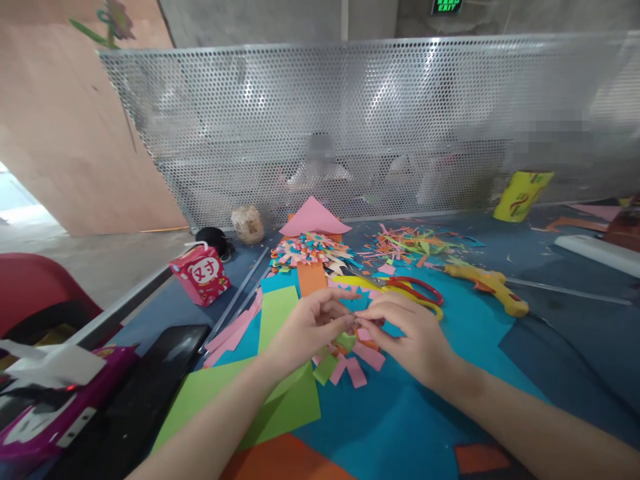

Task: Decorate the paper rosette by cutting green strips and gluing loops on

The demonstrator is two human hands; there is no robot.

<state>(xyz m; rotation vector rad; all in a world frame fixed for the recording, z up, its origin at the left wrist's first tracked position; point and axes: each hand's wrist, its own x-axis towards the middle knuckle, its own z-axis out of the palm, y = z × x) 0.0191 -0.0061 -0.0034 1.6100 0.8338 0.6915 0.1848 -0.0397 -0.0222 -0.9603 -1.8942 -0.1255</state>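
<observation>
Both hands (357, 327) pinch pink paper scrap (363, 333) | red box (200, 274) reads "又寸"

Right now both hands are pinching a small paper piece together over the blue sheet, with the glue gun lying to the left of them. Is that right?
Not quite. In the head view the yellow glue gun lies to the right of the hands, beyond the scissors. The left hand and right hand do pinch a small paper piece over the blue sheet.

A yellow glue gun (493, 285) is lying toward the table's (575, 347) right side, with red-handled scissors (413, 289) resting just left of it. A red carton (200, 273) is standing near the left edge, while a twine ball (247, 223) and a yellow packet (523, 195) are sitting along the far edge by the perforated metal screen (350, 120).
</observation>
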